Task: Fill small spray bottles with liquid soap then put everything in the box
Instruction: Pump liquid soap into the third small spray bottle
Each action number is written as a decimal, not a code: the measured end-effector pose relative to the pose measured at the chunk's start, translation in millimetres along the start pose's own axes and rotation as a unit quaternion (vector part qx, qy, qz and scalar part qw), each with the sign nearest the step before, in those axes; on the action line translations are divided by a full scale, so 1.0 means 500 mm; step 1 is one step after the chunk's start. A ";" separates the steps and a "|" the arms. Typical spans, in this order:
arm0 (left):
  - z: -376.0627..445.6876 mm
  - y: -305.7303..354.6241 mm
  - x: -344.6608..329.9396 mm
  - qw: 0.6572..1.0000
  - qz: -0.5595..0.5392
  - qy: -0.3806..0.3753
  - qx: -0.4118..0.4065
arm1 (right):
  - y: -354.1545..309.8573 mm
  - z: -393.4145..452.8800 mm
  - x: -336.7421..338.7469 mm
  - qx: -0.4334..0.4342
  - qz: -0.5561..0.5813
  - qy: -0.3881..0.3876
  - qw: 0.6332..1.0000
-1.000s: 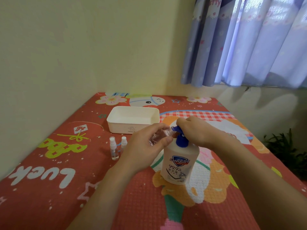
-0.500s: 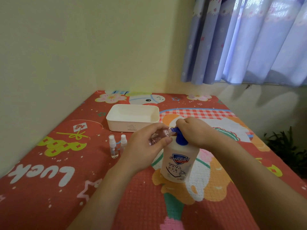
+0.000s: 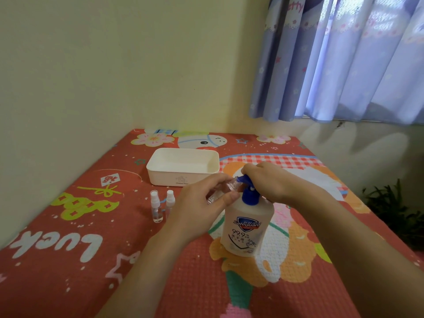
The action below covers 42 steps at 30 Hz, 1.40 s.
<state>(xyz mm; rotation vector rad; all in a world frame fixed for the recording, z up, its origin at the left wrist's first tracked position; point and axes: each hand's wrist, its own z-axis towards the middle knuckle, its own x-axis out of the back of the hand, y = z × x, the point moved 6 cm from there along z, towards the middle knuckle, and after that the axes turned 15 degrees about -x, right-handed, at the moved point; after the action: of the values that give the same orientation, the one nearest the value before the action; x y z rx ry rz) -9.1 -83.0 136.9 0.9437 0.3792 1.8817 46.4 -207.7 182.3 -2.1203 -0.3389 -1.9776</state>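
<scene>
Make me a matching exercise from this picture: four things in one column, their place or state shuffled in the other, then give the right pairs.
Things:
1. white box
2. two capped spray bottles
3. open small bottle
4. soap pump bottle

Place or state:
A. tilted in the left hand, mouth at the blue nozzle
B. upright on the mat, right hand on its pump head
C. nothing visible inside, at the far side of the mat
D. standing side by side, left of the left hand

Pairs: 1-C, 2-D, 3-A, 4-B
</scene>
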 end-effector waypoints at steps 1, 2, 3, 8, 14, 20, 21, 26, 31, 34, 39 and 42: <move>0.000 0.002 0.000 1.000 0.000 0.001 -0.002 | 0.000 0.000 -0.002 0.000 -0.004 0.003 1.000; 0.000 0.003 0.000 1.000 0.000 0.001 -0.002 | 0.002 0.001 -0.004 -0.001 -0.008 0.006 1.000; 0.001 0.007 0.000 1.000 0.001 0.001 -0.002 | 0.004 0.002 -0.006 -0.001 -0.009 0.011 1.000; 0.005 0.010 -0.002 1.000 0.002 -0.002 -0.008 | 0.009 0.009 -0.011 0.000 -0.032 0.025 0.999; -0.006 -0.005 -0.008 1.000 -0.015 0.010 0.001 | 0.003 0.012 -0.031 0.009 -0.052 0.030 0.998; -0.006 -0.003 -0.011 1.000 -0.010 0.011 0.000 | 0.005 0.012 -0.029 0.008 -0.052 0.033 0.998; -0.006 -0.002 -0.010 1.000 -0.009 0.010 0.001 | 0.004 0.012 -0.029 0.011 -0.054 0.033 0.998; -0.002 0.006 -0.006 1.000 -0.008 0.014 0.002 | 0.004 0.006 -0.007 0.010 -0.030 0.014 0.999; 0.002 0.007 -0.001 1.000 0.019 0.008 -0.014 | 0.004 0.004 0.001 0.011 -0.009 -0.008 1.000; 0.000 0.004 -0.001 0.999 0.024 0.018 -0.021 | 0.004 0.004 -0.003 0.009 -0.008 -0.003 1.000; -0.003 0.001 -0.006 0.999 0.016 0.027 -0.023 | 0.008 0.009 -0.011 -0.001 -0.031 0.031 0.999; -0.007 -0.007 -0.010 1.000 0.008 0.023 -0.008 | 0.006 0.013 -0.021 0.001 -0.049 0.033 0.998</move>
<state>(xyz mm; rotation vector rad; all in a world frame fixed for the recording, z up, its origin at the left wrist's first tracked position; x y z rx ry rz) -8.3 -85.3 130.1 0.8958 0.3842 1.9221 53.1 -208.8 171.6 -2.0687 -0.4399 -2.0948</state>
